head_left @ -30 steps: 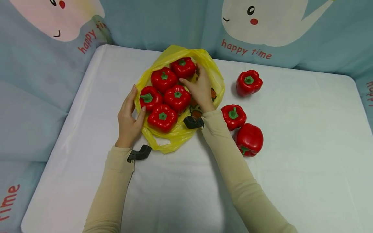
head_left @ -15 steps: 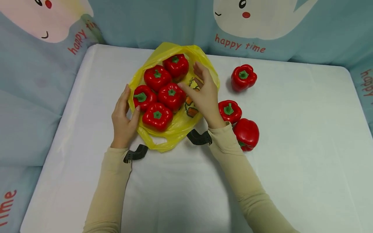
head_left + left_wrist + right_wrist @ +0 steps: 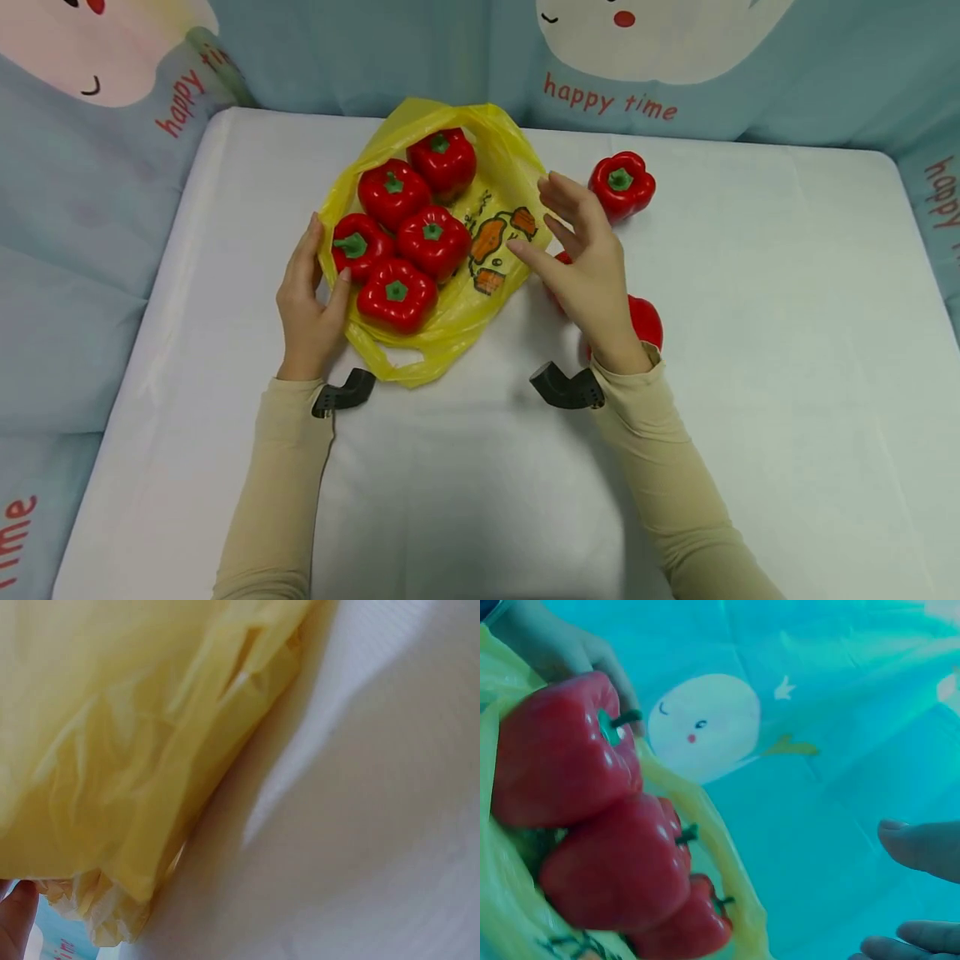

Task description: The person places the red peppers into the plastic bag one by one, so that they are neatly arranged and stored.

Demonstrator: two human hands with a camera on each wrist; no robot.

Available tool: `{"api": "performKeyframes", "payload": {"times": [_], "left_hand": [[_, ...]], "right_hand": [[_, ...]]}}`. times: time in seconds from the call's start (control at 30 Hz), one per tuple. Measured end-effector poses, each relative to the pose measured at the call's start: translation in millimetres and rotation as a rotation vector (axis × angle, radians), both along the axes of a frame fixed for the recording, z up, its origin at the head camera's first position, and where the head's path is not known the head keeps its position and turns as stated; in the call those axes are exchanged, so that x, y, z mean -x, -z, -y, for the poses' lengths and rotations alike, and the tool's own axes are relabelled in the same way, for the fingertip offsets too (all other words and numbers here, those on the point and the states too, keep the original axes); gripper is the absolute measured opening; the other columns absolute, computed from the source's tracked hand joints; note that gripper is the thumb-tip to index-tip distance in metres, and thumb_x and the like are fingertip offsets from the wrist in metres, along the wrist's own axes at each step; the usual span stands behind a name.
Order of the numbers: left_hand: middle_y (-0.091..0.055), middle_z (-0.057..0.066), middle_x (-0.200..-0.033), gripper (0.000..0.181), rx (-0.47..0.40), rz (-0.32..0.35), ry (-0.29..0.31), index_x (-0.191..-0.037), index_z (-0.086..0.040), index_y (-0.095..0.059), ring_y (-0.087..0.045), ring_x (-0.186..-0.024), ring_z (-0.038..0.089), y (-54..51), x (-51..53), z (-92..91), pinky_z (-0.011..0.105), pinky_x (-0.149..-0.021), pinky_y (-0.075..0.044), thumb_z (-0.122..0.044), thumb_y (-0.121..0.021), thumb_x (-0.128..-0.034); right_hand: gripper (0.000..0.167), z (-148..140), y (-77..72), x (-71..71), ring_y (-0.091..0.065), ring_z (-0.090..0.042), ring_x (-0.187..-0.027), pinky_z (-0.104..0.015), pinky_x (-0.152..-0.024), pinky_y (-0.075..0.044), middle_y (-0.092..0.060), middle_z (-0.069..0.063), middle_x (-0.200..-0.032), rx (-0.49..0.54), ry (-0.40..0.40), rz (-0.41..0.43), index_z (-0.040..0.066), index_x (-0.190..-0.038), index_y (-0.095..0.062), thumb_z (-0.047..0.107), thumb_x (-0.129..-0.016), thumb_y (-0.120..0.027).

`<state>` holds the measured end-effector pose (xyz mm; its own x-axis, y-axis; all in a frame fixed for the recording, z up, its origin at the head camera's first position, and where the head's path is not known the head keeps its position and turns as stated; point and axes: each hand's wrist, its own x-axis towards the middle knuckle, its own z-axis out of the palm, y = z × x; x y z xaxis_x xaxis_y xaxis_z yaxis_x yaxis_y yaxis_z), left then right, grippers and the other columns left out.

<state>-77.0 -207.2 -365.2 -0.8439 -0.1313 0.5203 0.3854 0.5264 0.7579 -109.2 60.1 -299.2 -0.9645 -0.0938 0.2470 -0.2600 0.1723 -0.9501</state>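
Note:
A yellow plastic bag point(image 3: 467, 323) lies with its mouth spread, several red bell peppers point(image 3: 397, 304) with green stems inside it. My left hand point(image 3: 311, 304) holds the bag's left edge, thumb over the rim and fingers along the outside. In the left wrist view, the bag's crinkled side point(image 3: 112, 765) hides most of that hand. My right hand point(image 3: 592, 275) hovers right of the bag with fingers spread and nothing in them. Below and behind it are two red bell peppers point(image 3: 647, 321), partly covered. The right wrist view shows the bagged peppers point(image 3: 619, 862) up close.
Another red bell pepper point(image 3: 622, 185) stands upright on the white table point(image 3: 780, 350), right of the bag. A printed blue curtain point(image 3: 375, 58) hangs along the table's back and left edges. Each wrist carries a black camera mount point(image 3: 566, 387).
My right hand has come out of the bag and moved right, toward the loose peppers. My left hand keeps its hold on the bag's edge. The whole view has shifted slightly.

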Motion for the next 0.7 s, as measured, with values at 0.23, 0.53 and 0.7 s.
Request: {"api": "performKeyframes", "payload": {"times": [0.23,0.53,0.7], "left_hand": [[-0.042,0.030,-0.137,0.051,0.001,-0.007,0.000,-0.133,0.017,-0.039,-0.039,-0.131,0.030,2.0,0.9,0.2,0.034,-0.107,-0.036,0.013,-0.054,-0.0841],[-0.041,0.029,-0.138,0.050,-0.005,0.014,-0.007,-0.133,0.016,-0.039,-0.039,-0.132,0.028,-0.2,0.3,-0.8,0.034,-0.107,-0.036,0.013,-0.053,-0.0852],[-0.042,0.026,-0.139,0.051,-0.009,0.014,-0.009,-0.134,0.014,-0.040,-0.039,-0.132,0.027,8.3,3.4,3.2,0.035,-0.107,-0.036,0.013,-0.054,-0.0850]], "right_hand": [[0.063,-34,-0.7,-7.3,-0.047,-0.018,-0.123,-0.031,-0.103,-0.042,-0.051,-0.009,-0.134,-0.049,0.017,0.075,0.001,-0.137,-0.044,-0.001,-0.080,-0.071],[0.062,-67,1.6,-14.2,-0.048,-0.019,-0.121,-0.031,-0.101,-0.043,-0.052,-0.007,-0.131,-0.122,0.066,0.125,0.005,-0.136,-0.047,-0.002,-0.080,-0.071],[0.063,-80,5.4,-14.7,-0.048,-0.021,-0.121,-0.030,-0.102,-0.042,-0.050,-0.008,-0.134,-0.241,0.037,0.212,0.005,-0.137,-0.044,0.003,-0.081,-0.071]]}}
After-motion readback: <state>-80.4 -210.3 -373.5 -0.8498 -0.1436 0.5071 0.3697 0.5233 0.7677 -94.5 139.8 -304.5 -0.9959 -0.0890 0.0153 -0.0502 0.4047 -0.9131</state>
